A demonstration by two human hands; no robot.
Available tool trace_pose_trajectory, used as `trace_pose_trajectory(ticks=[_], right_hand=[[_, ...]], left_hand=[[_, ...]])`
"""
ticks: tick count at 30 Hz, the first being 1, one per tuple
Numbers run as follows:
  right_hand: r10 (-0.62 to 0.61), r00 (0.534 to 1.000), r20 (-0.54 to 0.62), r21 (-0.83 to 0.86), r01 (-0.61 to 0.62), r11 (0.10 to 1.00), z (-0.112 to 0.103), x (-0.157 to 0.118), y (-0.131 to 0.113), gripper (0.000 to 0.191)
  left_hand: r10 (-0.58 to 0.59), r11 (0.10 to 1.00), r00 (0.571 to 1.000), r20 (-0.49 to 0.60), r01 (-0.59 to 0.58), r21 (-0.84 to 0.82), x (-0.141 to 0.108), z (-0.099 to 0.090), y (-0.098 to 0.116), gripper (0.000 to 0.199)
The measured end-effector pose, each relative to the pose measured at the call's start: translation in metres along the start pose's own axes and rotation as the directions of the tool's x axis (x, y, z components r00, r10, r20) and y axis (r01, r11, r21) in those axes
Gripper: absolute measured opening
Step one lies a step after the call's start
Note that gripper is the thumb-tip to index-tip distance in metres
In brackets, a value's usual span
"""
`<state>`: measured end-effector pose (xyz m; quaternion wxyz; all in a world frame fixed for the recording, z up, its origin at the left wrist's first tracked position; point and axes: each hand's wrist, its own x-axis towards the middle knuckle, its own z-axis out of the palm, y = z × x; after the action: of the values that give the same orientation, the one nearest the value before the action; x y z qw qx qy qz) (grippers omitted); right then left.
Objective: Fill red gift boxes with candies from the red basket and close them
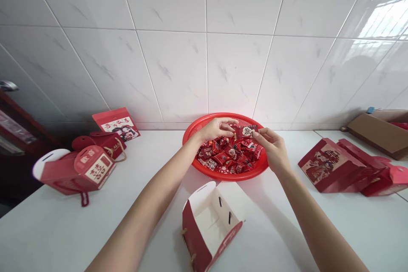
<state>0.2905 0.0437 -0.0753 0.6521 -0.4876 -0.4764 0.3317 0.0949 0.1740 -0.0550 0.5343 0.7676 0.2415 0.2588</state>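
Your right hand (pixel 276 148) pinches the right end of the red packet (pixel 246 131), above the basket (pixel 226 177) near the back edge of the worktop (pixel 153 153). Left hand (pixel 216 129) at the opposite end; can't tell whether it grips. Probably light, slick, flexible; hold by its ends.

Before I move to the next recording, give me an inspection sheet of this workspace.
Surface: white counter, with things on both sides.
Job's things: red basket holding small packets; a raised packet above them; open box on the person's side of the basket.
Clutter: left boxes, right boxes, and a brown carton behind the right boxes.
Hands: right hand pinches the raised packet's right end; left hand is at its left end, contact unclear.
Cables: nothing seen.
Surroundings: tiled wall behind.
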Motion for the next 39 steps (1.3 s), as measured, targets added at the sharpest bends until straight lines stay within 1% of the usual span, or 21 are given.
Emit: trace_pose_trajectory(ticks=[4, 5, 6, 7, 9, 11, 12, 14, 16, 18, 20, 21, 23, 25, 27, 28, 32, 35, 37, 39], right_hand=[[0.014, 0.992, 0.125, -0.050, -0.008, 0.999, 0.000, -0.001, -0.004, 0.035], [0.017, 0.988, 0.152, -0.059, -0.008, 0.998, 0.001, -0.002, -0.004, 0.033], [0.016, 0.985, 0.170, -0.067, -0.005, 0.998, 0.001, -0.002, -0.005, 0.032], [0.012, 0.984, 0.178, -0.077, 0.002, 0.997, 0.001, -0.002, -0.005, 0.032], [-0.007, 0.985, 0.172, -0.103, 0.025, 0.994, 0.002, -0.002, -0.005, 0.030], [-0.020, 0.987, 0.161, -0.127, 0.041, 0.991, 0.002, -0.001, -0.004, 0.030], [-0.023, 0.987, 0.159, -0.132, 0.045, 0.990, 0.002, -0.001, -0.003, 0.030], [-0.030, 0.985, 0.171, -0.130, 0.053, 0.990, 0.001, -0.001, -0.002, 0.031], [-0.037, 0.979, 0.200, -0.129, 0.064, 0.990, 0.000, 0.000, -0.001, 0.032], [-0.037, 0.976, 0.214, -0.129, 0.066, 0.989, -0.001, 0.000, 0.000, 0.035], [-0.029, 0.983, 0.181, -0.088, 0.046, 0.995, 0.000, 0.001, 0.000, 0.037], [-0.023, 0.990, 0.139, -0.044, 0.030, 0.999, 0.000, 0.002, 0.000, 0.038], [-0.006, 1.000, 0.018, 0.069, 0.005, 0.998, 0.000, 0.004, 0.001, 0.042], [0.017, 0.995, -0.101, 0.155, -0.001, 0.988, 0.000, 0.006, 0.003, 0.045], [0.023, 0.987, -0.162, 0.180, 0.007, 0.984, 0.001, 0.007, 0.004, 0.046], [0.014, 0.985, -0.171, 0.175, 0.016, 0.984, 0.001, 0.008, 0.005, 0.046], [-0.038, 0.987, -0.158, 0.122, 0.057, 0.991, 0.005, 0.006, 0.007, 0.045], [-0.041, 0.988, -0.146, 0.065, 0.051, 0.997, 0.006, 0.003, 0.007, 0.046], [-0.037, 0.990, -0.134, 0.031, 0.041, 0.999, 0.007, 0.002, 0.007, 0.047], [-0.044, 0.992, -0.121, 0.013, 0.046, 0.999, 0.007, 0.002, 0.007, 0.047]], left_hand=[[0.046, 0.996, 0.989, -0.138, -0.056, -0.065, 0.002, 0.003, -0.001, 0.053], [0.057, 0.993, 0.987, -0.153, -0.071, -0.089, 0.002, 0.004, -0.001, 0.055], [0.065, 0.990, 0.988, -0.143, -0.081, -0.113, 0.002, 0.006, 0.000, 0.058], [0.068, 0.988, 0.992, -0.109, -0.083, -0.132, 0.002, 0.008, 0.000, 0.061], [0.070, 0.987, 0.998, 0.002, -0.069, -0.147, 0.001, 0.011, 0.002, 0.067], [0.056, 0.989, 0.992, 0.112, -0.040, -0.144, -0.001, 0.014, 0.004, 0.069], [0.041, 0.989, 0.988, 0.149, -0.019, -0.145, -0.002, 0.015, 0.005, 0.068], [-0.010, 0.986, 0.985, 0.171, 0.038, -0.165, -0.003, 0.016, 0.008, 0.061], [-0.072, 0.977, 0.991, 0.109, 0.092, -0.192, -0.003, 0.016, 0.010, 0.046], [-0.092, 0.975, 0.995, 0.026, 0.095, -0.201, -0.003, 0.017, 0.012, 0.029], [-0.056, 0.981, 0.998, -0.011, 0.053, -0.184, -0.001, 0.017, 0.013, 0.019], [-0.032, 0.984, 0.999, -0.014, 0.029, -0.175, -0.001, 0.017, 0.012, 0.020], [-0.003, 0.983, 1.000, -0.026, -0.002, -0.184, 0.001, 0.016, 0.010, 0.025], [-0.007, 0.971, 0.998, -0.057, -0.006, -0.238, 0.003, 0.015, 0.007, 0.032], [-0.021, 0.955, 0.998, -0.059, 0.002, -0.296, 0.003, 0.015, 0.005, 0.037], [-0.024, 0.949, 0.999, -0.038, 0.011, -0.316, 0.003, 0.015, 0.004, 0.038], [-0.019, 0.937, 0.995, 0.103, 0.054, -0.346, 0.000, 0.018, 0.007, 0.043], [-0.032, 0.937, 0.984, 0.173, 0.090, -0.337, -0.003, 0.021, 0.010, 0.046], [-0.045, 0.949, 0.979, 0.198, 0.104, -0.299, -0.003, 0.022, 0.011, 0.045], [-0.048, 0.962, 0.982, 0.181, 0.094, -0.255, -0.003, 0.024, 0.011, 0.041]])
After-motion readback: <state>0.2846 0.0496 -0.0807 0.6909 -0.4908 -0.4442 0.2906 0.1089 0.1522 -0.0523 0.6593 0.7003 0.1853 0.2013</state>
